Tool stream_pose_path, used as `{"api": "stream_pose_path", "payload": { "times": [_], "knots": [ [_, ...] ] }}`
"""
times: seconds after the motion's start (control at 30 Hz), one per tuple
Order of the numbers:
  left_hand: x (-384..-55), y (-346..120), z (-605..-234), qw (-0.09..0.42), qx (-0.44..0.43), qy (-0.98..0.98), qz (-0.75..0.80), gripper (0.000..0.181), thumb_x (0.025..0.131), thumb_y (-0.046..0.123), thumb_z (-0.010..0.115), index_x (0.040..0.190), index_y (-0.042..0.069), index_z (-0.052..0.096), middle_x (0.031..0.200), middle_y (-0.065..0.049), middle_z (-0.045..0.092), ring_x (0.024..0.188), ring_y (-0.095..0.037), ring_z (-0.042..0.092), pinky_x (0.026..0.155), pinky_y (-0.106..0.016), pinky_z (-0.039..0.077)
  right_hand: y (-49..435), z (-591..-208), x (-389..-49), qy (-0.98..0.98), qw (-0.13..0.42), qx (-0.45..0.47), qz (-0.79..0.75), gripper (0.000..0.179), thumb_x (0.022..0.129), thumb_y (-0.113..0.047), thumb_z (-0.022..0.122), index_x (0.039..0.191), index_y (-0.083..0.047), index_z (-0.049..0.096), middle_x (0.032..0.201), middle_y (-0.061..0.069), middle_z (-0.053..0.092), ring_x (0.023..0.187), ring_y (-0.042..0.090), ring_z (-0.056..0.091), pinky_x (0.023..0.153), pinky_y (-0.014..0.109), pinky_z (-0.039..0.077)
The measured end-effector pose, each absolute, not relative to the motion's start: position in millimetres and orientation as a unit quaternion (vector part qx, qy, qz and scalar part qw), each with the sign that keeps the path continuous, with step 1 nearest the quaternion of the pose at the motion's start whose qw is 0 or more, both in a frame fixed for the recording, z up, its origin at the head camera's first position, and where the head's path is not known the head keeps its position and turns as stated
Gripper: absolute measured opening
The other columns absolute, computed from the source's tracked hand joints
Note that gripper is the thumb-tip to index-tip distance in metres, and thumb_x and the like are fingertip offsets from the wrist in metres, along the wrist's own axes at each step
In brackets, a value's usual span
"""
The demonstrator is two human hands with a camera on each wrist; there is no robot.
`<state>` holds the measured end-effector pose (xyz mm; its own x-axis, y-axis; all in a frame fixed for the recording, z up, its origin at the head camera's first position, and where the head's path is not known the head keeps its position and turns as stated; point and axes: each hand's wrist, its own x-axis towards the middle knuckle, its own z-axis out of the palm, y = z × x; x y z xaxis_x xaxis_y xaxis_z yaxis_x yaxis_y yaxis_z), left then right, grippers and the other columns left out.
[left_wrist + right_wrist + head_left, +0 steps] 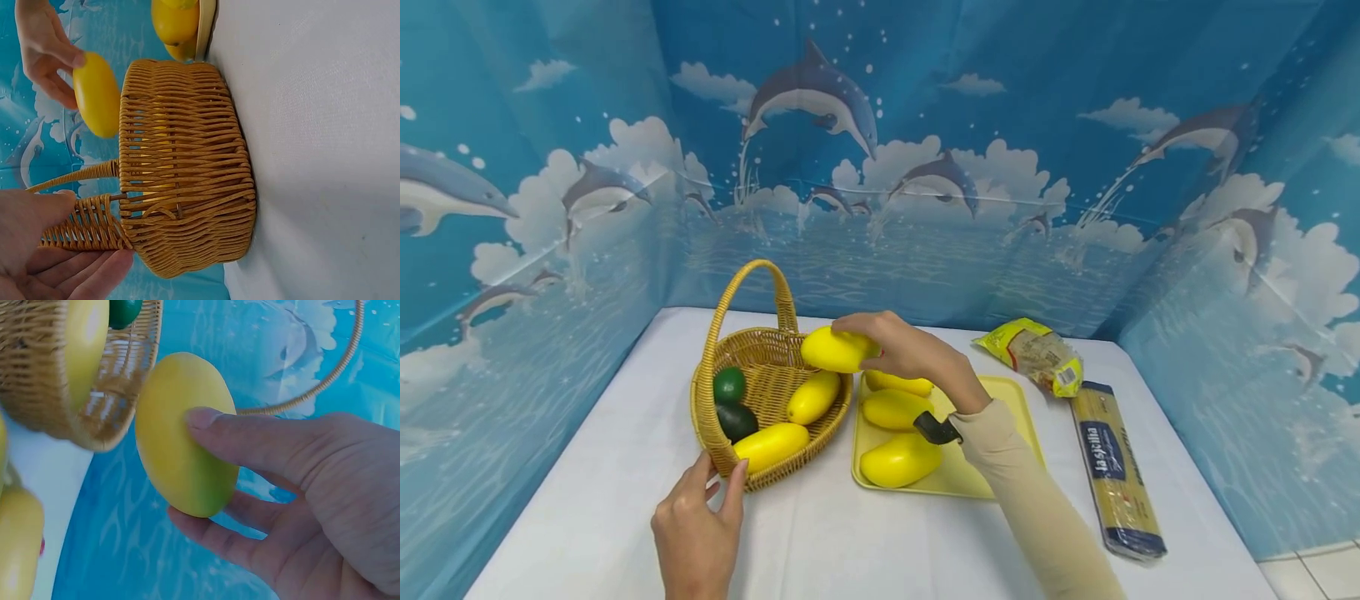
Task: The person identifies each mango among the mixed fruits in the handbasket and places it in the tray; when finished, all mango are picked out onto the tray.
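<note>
My right hand [901,343] holds a yellow mango [181,434] between thumb and fingers, above the right rim of the wicker basket [698,421]. In the right wrist view the mango shows a greenish patch near its lower end. My left hand [696,525] grips the basket at the near foot of its tall handle [87,219], thumb on one side and fingers on the other. Inside the basket lie two yellow mangoes [814,398], a green round fruit [729,385] and a darker, blackish one [737,422]. Several more mangoes [901,460] rest on a yellow tray [958,479], partly behind my right arm.
To the right of the tray lie a yellow bag with a clear front [1033,354] and a long pack of spaghetti [1116,471]. A white cloth [820,550] covers the table. Blue curtains with dolphins [925,242] enclose its back and sides.
</note>
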<state>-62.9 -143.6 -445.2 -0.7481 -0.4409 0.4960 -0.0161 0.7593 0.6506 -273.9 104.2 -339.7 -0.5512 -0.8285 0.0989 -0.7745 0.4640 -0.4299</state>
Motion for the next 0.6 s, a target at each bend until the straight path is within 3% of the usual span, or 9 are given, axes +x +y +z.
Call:
{"api": "stream_pose_path", "payload": {
  "times": [0.6],
  "knots": [
    [-63.7, -141.6, -443.8, 0.32, 0.14, -0.881, -0.319, 0.039, 0.088, 0.008, 0.092, 0.116, -0.013, 0.074, 0.104, -0.031, 0.078, 0.093, -0.047, 0.079, 0.073, -0.052, 0.069, 214.8, -349.6, -241.6, 0.867, 0.032, -0.415, -0.273, 0.067, 0.093, 0.008, 0.08, 0.154, 0.002, 0.055, 0.158, 0.021, 0.056, 0.141, 0.042, 0.057, 0.111, 0.057, 0.057]
  ]
}}
